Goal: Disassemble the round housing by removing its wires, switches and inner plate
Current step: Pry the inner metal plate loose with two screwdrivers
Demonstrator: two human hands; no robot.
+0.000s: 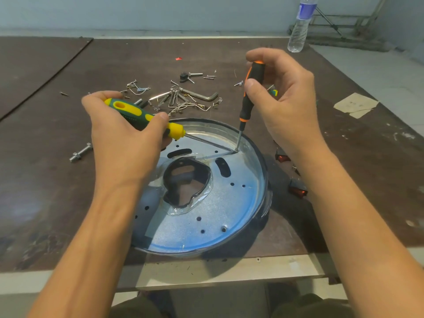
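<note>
Two screwdrivers meet tip to tip at one spot on the plate (218, 210), just below the right grip (282, 95). The right grip curls round the orange screwdriver (251, 88), thumb pressed on the handle's side. It holds the tool nearly upright, the shaft going down to the plate close to the housing wall. The left grip (124, 134) wraps the green screwdriver (135, 112), thumb lying along the handle near the yellow collar. It holds this one low and slanted, the shaft running from that grip across the plate toward the right grip's tool. The housing (261, 157), a round dark-rimmed shell, lies flat on the tabletop (57, 191) under and between both grips, its near side close to the tabletop's front edge. The shiny plate sits inside it, pierced with small holes, two slots and a large irregular opening (183, 182) edged with clear film. Two red switches (297, 191) lie on the tabletop just outside the housing, below the right grip's wrist and partly hidden by the forearm. Beyond both grips is a scatter of screws, bent wires (183, 105) and a hex key (202, 95). A bolt (80, 153) lies on the outer side of the left grip. Far beyond the right grip stands a bottle (300, 26), and a paper scrap (355, 105) lies off to that grip's outer side.
</note>
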